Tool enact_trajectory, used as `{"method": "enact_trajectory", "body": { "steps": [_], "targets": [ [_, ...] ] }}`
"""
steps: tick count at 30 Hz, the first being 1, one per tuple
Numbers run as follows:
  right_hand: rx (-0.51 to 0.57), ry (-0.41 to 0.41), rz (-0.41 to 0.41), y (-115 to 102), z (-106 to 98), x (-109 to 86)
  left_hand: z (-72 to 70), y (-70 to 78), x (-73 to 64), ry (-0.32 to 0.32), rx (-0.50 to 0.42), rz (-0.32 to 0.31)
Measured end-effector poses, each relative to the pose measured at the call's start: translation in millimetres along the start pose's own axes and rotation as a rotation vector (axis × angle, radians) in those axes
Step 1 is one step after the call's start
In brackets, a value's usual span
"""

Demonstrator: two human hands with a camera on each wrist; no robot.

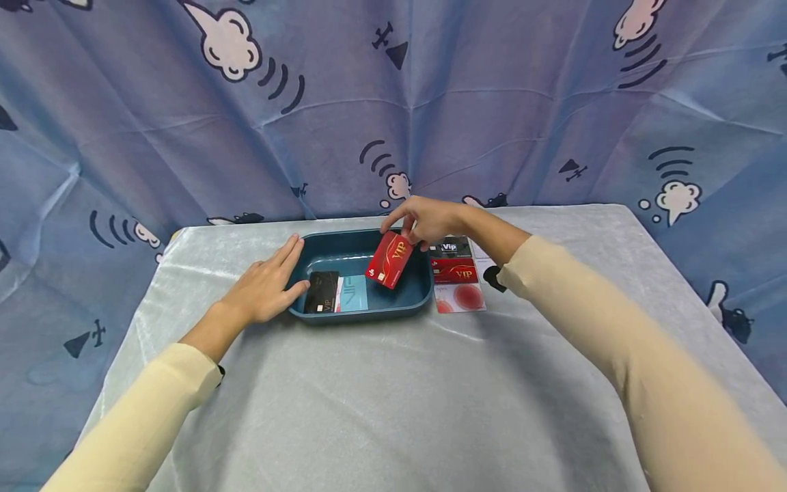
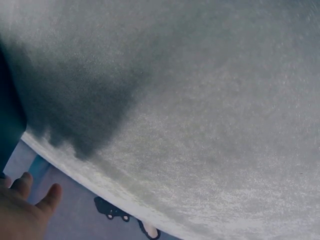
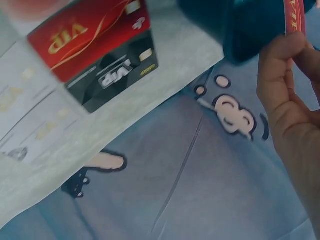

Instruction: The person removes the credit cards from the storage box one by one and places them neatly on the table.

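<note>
Left hand [image 1: 264,283]: fingers straight at tray's [image 1: 356,316] left rim, gripping nothing. Black card [image 1: 322,292], light-blue card [image 1: 354,295] inside, left half. Right hand [image 1: 427,222] pinches red VIP card [image 1: 389,260], tilted over right half. Probably placing; next needs lowering, release. More cards [image 1: 455,271] on surface [image 1: 369,396], right.

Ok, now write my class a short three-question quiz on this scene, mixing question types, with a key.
1. What does the right hand hold?
2. Fill in: in the tray, a black card lies left of a ____ card.
3. True or false: the pink-and-white card lies inside the tray.

Key:
1. A red VIP card.
2. Light blue.
3. False; the pink-and-white card lies on the table.
</note>
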State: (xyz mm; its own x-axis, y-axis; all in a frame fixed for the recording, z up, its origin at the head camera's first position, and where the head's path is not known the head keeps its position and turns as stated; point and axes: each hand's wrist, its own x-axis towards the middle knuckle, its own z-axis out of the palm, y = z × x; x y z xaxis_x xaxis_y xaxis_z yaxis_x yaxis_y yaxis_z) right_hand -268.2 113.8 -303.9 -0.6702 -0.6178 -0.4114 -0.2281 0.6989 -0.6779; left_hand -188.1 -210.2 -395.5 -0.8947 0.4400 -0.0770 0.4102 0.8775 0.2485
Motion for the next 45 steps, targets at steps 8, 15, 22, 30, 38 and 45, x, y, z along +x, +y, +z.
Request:
{"method": "enact_trajectory", "body": {
  "steps": [8,15,22,30,38,45],
  "targets": [
    [-0.015,0.027,0.024,16,-17,-20.5,0.8,0.1,0.5,0.000,-0.003,0.000],
    [0.007,0.065,0.056,32,-29,-32.3,-0.7,0.3,-0.7,-0.005,-0.004,-0.005],
    [0.028,0.101,0.105,48,-37,-47.7,-0.6,-0.1,-1.6,-0.002,-0.001,-0.001],
    [0.086,0.135,0.145,77,-49,-70.4,0.0,-0.3,-1.1,0.024,0.005,0.019],
    [0.122,0.122,0.192,105,-48,-86.3,-0.9,-0.5,-0.3,0.017,0.005,0.017],
    [0.130,0.080,0.229,127,-41,-95.0,-0.9,0.0,-0.5,0.011,0.004,0.015]
  ]
}}
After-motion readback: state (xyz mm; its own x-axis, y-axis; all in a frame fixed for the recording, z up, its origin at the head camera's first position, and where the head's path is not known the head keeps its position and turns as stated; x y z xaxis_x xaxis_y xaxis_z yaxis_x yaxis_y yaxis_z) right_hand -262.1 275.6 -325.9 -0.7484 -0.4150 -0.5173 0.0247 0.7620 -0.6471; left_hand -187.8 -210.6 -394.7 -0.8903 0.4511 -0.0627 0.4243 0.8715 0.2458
